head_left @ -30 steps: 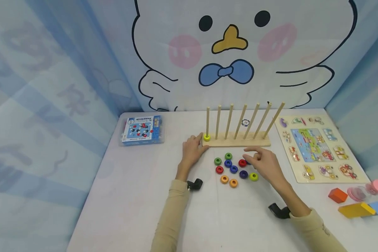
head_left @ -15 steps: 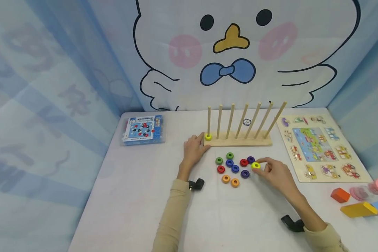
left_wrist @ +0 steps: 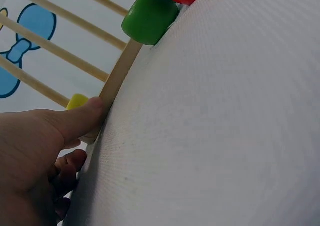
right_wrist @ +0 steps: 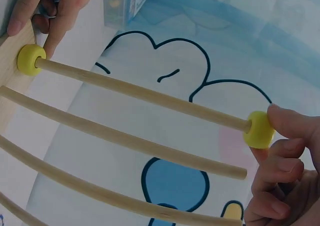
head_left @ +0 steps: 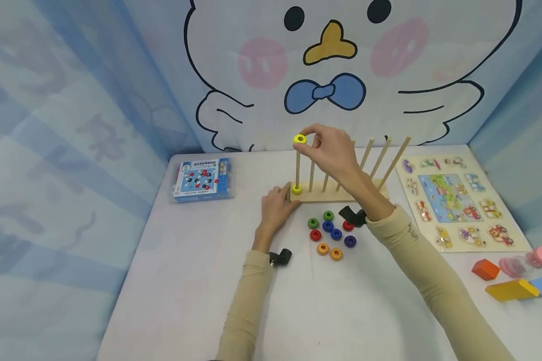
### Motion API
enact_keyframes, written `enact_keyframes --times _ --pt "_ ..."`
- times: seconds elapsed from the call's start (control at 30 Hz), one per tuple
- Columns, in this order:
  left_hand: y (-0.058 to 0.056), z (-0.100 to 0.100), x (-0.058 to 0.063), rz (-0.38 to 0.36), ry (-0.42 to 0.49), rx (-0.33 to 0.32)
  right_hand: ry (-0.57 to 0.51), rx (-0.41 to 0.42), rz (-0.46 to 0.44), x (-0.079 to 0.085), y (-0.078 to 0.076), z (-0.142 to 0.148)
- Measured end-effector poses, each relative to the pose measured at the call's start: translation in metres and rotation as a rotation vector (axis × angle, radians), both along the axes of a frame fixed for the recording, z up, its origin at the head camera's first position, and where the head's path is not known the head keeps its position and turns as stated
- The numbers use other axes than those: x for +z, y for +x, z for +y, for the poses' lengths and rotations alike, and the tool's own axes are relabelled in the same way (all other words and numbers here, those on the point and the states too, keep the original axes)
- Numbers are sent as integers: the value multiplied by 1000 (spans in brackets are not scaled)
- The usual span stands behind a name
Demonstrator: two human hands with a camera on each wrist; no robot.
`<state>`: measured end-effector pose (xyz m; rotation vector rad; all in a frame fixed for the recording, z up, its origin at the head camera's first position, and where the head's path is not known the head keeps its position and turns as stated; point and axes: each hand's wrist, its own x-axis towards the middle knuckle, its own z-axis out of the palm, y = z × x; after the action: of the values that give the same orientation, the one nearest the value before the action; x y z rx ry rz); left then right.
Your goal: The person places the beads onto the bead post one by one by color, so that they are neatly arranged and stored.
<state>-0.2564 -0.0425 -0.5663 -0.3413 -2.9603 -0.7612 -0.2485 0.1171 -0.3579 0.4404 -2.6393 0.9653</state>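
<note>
My right hand (head_left: 334, 150) pinches a yellow bead (head_left: 300, 139) between thumb and fingers at the top of the leftmost peg. The right wrist view shows that peg's tip at the hole of the held bead (right_wrist: 259, 130). A second yellow bead (head_left: 296, 190) sits at the foot of the same peg. The wooden peg rack (head_left: 316, 196) has several upright pegs in a row, some partly behind my right hand. My left hand (head_left: 275, 208) grips the rack's left end, its thumb (left_wrist: 82, 118) along the front edge.
In front of the rack lie loose beads: green (head_left: 313, 223), blue (head_left: 336, 234), red (head_left: 315, 235), purple (head_left: 350, 241) and orange (head_left: 322, 248). A boxed set (head_left: 203, 179) stands at left. On the right are a picture puzzle board (head_left: 420, 240), an orange block (head_left: 485, 269) and a yellow block (head_left: 511, 290).
My right hand has picked up the yellow bead from the right of the loose beads and carried it up and left to the leftmost peg's top. The left hand stays at the rack's end.
</note>
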Motion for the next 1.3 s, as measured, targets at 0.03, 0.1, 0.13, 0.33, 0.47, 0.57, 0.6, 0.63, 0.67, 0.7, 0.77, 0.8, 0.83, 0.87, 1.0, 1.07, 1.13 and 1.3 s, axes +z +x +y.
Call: enact_keyframes --times 0.03,0.1,0.13,0.33,0.47,0.57,0.6,0.63,0.67,0.7,0.77,0.8,0.83,0.87,1.0,1.07,1.13,1.3 --pt "0 0 0 0 1 -4 28 -7 -17 0 -3 -2" --pt "-1 1 2 -5 -2 -11 66 -21 -42 -2 -7 -4" --pt "-1 1 2 -8 -2 -14 77 -25 -52 -3 -8 -4" --pt "-1 0 2 -26 -16 0 86 -11 -64 -13 -8 -5" --pt "-2 0 2 -18 -9 5 22 -10 -26 -19 -2 1" --pt "-2 0 2 -16 8 2 -59 -31 -26 -29 12 16" --pt "-2 1 2 -18 11 1 -86 -40 -38 -34 18 23" --pt "-1 1 1 -20 13 1 -103 -49 -59 -41 23 31" --pt "-1 1 1 -23 11 0 -117 -55 -81 -48 29 40" --pt "-1 2 1 -25 7 2 -126 -67 -110 -57 36 49" --pt "-1 1 1 -29 0 4 -120 -96 -178 -78 48 69" --pt "-1 1 1 -32 -6 5 -108 -113 -214 -89 53 78" --pt "-1 1 2 -34 -10 5 -91 -128 -249 -100 58 87" --pt "-2 0 2 -34 -12 4 -76 -146 -280 -110 63 95" --pt "-2 -2 4 -31 -9 6 -24 -171 -388 -138 75 118" --pt "-2 -3 4 -27 -4 8 -10 -158 -433 -148 78 123" --pt "-2 -4 3 -23 0 11 14 -137 -465 -155 80 127" --pt "-1 -1 1 -31 10 3 78 -146 -471 -161 84 131"
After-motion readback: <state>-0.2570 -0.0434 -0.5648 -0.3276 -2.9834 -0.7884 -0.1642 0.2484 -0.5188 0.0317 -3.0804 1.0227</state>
